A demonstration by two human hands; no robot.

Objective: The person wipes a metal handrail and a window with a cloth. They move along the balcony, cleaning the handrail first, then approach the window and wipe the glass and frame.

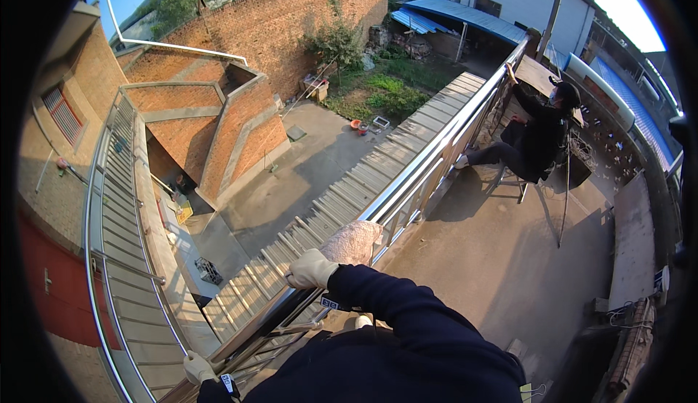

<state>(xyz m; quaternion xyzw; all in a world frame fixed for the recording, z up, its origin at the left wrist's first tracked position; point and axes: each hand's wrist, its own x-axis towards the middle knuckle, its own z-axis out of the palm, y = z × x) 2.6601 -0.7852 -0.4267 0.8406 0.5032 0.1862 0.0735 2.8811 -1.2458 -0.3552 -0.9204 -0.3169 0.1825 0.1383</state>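
My right hand [312, 269], in a pale glove, is closed on a light pinkish-beige cloth [351, 241] at the stainless steel handrail [417, 167]. The cloth drapes over the top of the rail and spreads beyond my knuckles. Lower down, my gloved left hand [198, 368] is beside the near end of the same railing. Its fingers are partly hidden, so I cannot tell whether it grips anything. Dark sleeves cover both arms, with a band bearing a printed code at each wrist.
A person [537, 125] in dark clothes sits on a stool [510, 182] farther along the railing, one hand at it. Below lie a corrugated ledge roof [327, 209] and a concrete courtyard [262, 185]. Another railing [117, 207] runs at left; a board [632, 239] leans at right.
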